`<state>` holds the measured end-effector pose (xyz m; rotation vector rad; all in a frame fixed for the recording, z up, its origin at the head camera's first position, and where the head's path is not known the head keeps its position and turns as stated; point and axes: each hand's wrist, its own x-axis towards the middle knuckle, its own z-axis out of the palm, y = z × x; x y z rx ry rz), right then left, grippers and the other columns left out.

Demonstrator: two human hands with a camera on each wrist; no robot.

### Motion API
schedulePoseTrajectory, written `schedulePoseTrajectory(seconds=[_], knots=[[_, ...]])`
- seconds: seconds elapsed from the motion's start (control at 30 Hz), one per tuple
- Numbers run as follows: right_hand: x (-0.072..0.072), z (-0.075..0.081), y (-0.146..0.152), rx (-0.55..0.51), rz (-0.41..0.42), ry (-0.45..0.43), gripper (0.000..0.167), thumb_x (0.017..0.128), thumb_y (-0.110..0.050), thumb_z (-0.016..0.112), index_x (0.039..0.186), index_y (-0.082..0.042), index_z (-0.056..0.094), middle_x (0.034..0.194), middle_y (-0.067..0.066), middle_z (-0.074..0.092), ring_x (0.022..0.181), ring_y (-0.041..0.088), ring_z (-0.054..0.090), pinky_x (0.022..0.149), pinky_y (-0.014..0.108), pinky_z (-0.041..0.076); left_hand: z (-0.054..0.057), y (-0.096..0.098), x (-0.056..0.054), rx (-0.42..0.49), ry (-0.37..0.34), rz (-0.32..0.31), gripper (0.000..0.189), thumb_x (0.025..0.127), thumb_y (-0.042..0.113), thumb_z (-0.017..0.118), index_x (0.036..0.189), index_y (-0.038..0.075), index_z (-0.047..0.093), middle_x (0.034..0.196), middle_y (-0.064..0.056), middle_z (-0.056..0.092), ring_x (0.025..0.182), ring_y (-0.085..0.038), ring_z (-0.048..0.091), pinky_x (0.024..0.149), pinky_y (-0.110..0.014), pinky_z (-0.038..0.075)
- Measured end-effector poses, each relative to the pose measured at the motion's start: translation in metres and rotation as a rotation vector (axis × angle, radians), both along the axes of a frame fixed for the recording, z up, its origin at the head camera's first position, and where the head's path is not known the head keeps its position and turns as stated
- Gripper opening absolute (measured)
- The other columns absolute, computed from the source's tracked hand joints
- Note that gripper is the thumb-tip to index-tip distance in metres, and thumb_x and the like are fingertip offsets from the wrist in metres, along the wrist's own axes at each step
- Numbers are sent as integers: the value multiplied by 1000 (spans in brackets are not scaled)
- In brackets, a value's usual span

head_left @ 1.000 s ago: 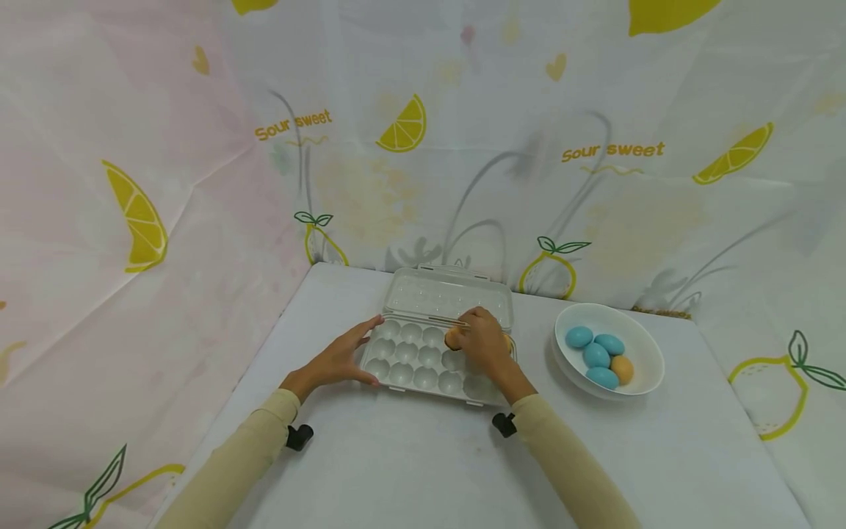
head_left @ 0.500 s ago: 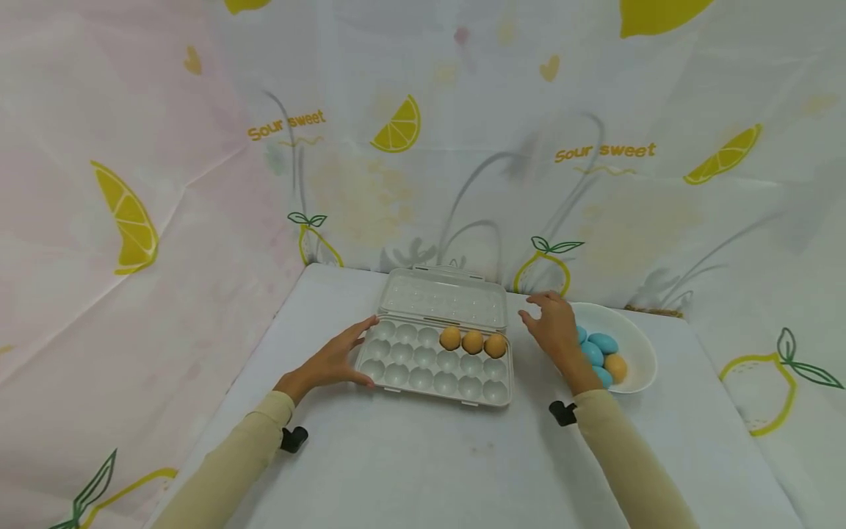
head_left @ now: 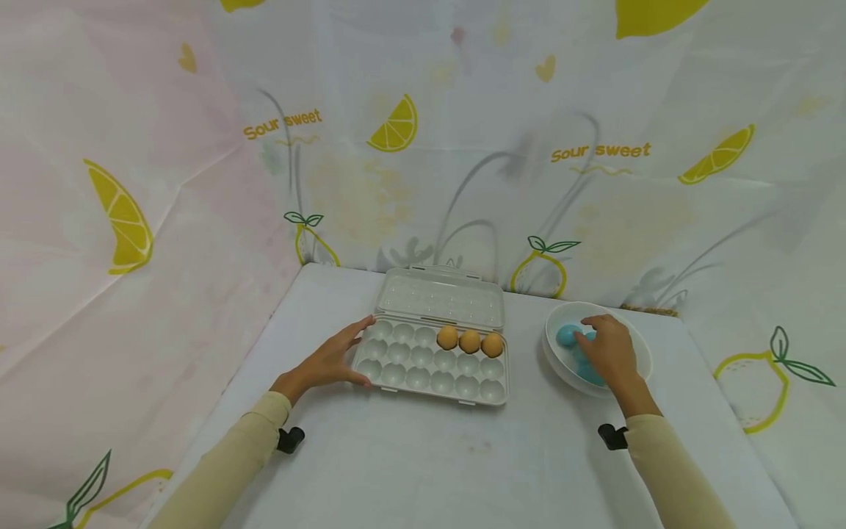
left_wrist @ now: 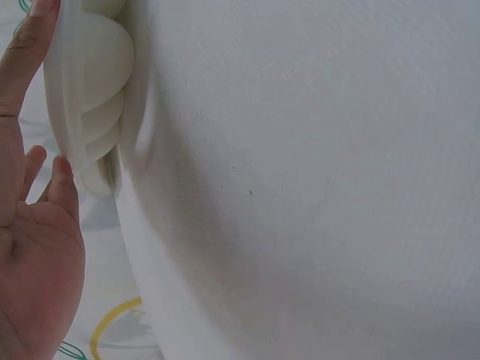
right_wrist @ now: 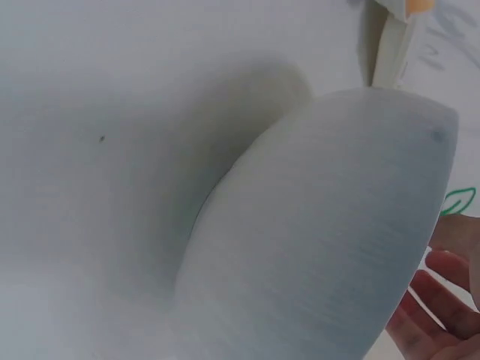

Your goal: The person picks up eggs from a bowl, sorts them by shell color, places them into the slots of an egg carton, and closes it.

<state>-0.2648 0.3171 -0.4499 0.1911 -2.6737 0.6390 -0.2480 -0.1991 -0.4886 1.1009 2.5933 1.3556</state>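
In the head view, a white egg tray (head_left: 421, 358) with its clear lid (head_left: 440, 295) folded back lies on the table. Three orange eggs (head_left: 470, 342) fill the right half of its back row. My left hand (head_left: 327, 360) spans the tray's left side, thumb at the front corner and a finger at the back one; the left wrist view shows its fingers fairly straight against the rim. Over the white bowl (head_left: 550, 351), my right hand (head_left: 608, 353) reaches in with fingers spread. Blue eggs (head_left: 568, 336) show beside the fingertips; the hand covers part of the bowl's contents.
A white cloth covers the table (head_left: 423, 470). Behind it hangs a lemon-printed backdrop (head_left: 463, 147), close to the lid and the bowl. In the right wrist view, the bowl's outer wall (right_wrist: 315, 225) hides much of what is beyond it.
My right hand has let go of an orange egg in the back row and moved right, to over the bowl. The left hand stays at the tray's left side.
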Motion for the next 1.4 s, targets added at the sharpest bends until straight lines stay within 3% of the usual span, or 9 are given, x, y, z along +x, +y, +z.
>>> schedulePoseTrajectory(seconds=[0.13,0.37,0.53,0.73,0.83,0.9,1.0,1.23,1.4], knots=[[6,3,10,5,-31,-92,29,87,-7,66,108,13,67,108,33,63,99,50,58,79,61,52,-1,0,-1,5,1,1,119,59,5,93,151,-7,19,150,-32,29,138,-44,29,109,-47,39],[14,11,23,58,-48,-277,36,77,2,55,108,18,64,108,36,62,80,38,54,64,50,53,-2,0,-1,-2,5,1,119,59,7,93,150,-9,20,150,-32,29,138,-44,29,108,-47,39],[14,11,27,84,-53,-381,38,75,5,54,110,20,61,110,38,60,89,45,58,73,58,55,-1,0,-2,-9,18,-1,118,58,9,94,149,-11,20,149,-33,29,137,-46,29,107,-51,40],[12,3,31,109,-32,-426,31,78,4,53,102,18,64,96,33,64,79,40,59,70,54,55,0,0,-2,-16,5,0,119,59,11,94,151,-8,19,150,-31,28,139,-43,29,109,-48,39],[11,-1,33,107,-25,-445,16,77,2,53,83,10,66,76,20,60,68,31,53,58,42,50,0,0,-2,-20,10,0,119,60,11,93,151,-6,19,151,-31,29,139,-43,29,109,-48,39],[12,-3,34,104,-20,-450,10,78,1,54,70,3,60,67,12,54,64,27,49,55,36,45,0,0,-1,-21,12,4,119,60,11,93,151,-6,19,150,-31,29,138,-44,29,109,-48,39],[12,-6,34,103,-15,-448,23,80,0,52,60,-8,46,60,5,43,61,24,45,53,31,38,-3,0,-2,-16,13,6,121,59,8,93,152,-6,18,151,-31,28,139,-43,28,109,-50,39],[11,-8,35,116,-34,-441,24,83,-2,50,59,-8,49,60,7,46,62,26,45,53,34,40,-37,-10,-22,-31,-5,36,127,56,27,95,154,-1,18,156,-17,27,143,-29,27,112,-39,39],[11,-8,34,105,-66,-468,18,82,-4,52,64,-3,58,63,9,50,62,27,47,53,36,43,-37,-10,-22,-30,-13,39,127,56,27,95,154,-1,19,157,-15,28,143,-28,27,112,-38,39]])
